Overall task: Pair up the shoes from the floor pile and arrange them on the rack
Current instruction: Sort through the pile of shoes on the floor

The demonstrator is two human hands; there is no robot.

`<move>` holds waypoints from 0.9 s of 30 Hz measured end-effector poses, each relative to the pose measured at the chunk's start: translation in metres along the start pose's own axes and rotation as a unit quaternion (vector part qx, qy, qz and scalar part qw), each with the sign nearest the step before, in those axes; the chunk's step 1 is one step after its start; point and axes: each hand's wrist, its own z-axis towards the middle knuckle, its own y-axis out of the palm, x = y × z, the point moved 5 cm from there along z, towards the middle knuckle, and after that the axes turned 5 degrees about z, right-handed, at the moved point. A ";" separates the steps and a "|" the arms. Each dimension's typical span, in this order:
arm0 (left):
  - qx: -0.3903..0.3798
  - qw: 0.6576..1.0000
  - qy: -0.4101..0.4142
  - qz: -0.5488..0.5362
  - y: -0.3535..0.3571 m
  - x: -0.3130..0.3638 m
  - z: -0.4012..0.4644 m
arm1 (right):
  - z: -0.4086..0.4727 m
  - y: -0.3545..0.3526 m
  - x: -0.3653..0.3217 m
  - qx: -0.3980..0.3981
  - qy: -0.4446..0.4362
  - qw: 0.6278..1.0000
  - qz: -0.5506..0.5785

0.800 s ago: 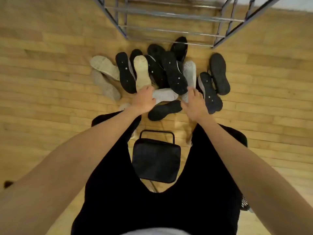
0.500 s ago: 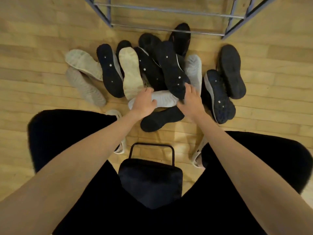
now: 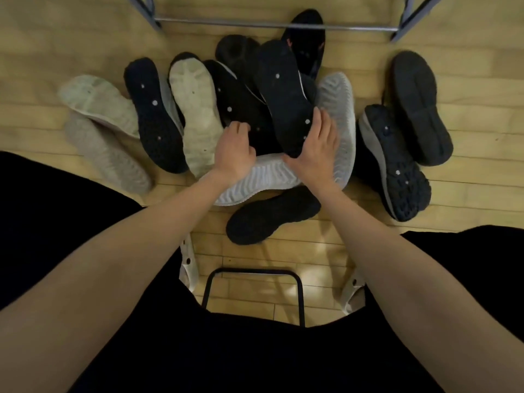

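A: What's lying at the far left of the floor pile (image 3: 255, 123)?

B: Two pale shoes, sole up: a cream-soled shoe (image 3: 97, 104) overlapping a beige shoe (image 3: 106, 154). Just right of them a black dotted-sole shoe (image 3: 153, 114) is lying beside a second cream sole (image 3: 195, 114).

A: And the left hand (image 3: 234, 151)?

B: It's resting on the heap just right of that cream sole, fingers curled down onto a black shoe (image 3: 235, 106). Whether it's actually gripping it, I cannot tell.

A: The right hand (image 3: 317, 146)?

B: It's lying with fingers spread and straight, pressing on a long black sole (image 3: 283, 92) and on the white ridged sole (image 3: 340, 109) beside it. Another white ridged shoe (image 3: 266, 180) is lying crosswise under both wrists, with a black shoe (image 3: 272, 217) nearer the person.

A: Further right?

B: A grey-edged black shoe (image 3: 394, 163) is leaning on its side beside a black sole (image 3: 419, 106).

A: The rack (image 3: 272, 24)?

B: It's standing beyond the pile; only its lowest bar and legs are showing, a black shoe (image 3: 307, 38) lying under the bar.
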 end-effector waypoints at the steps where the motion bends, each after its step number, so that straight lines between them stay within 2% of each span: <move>1: -0.005 1.000 0.000 0.000 0.002 -0.001 -0.002 | 0.000 0.002 0.000 0.002 0.003 1.000 -0.008; 7: -0.049 0.998 0.036 0.002 -0.003 0.002 -0.016 | 0.012 -0.007 -0.009 -0.031 0.021 0.998 -0.054; 13: -0.003 0.999 0.044 -0.023 -0.039 0.008 -0.030 | 0.007 -0.045 -0.030 -0.003 -0.005 0.998 -0.067; 18: 0.035 0.996 0.075 -0.029 -0.073 0.022 -0.043 | -0.028 -0.079 -0.030 -0.041 -0.120 0.985 -0.121; 21: 0.043 0.990 0.125 0.040 -0.084 0.034 -0.055 | -0.046 -0.100 -0.032 -0.088 -0.213 0.956 -0.182; 24: 0.057 0.968 0.165 0.180 -0.092 0.044 -0.069 | -0.068 -0.118 -0.031 -0.093 -0.289 0.927 -0.222; 27: 0.052 0.944 0.195 0.260 -0.096 0.053 -0.081 | -0.087 -0.133 -0.025 -0.074 -0.314 0.927 -0.191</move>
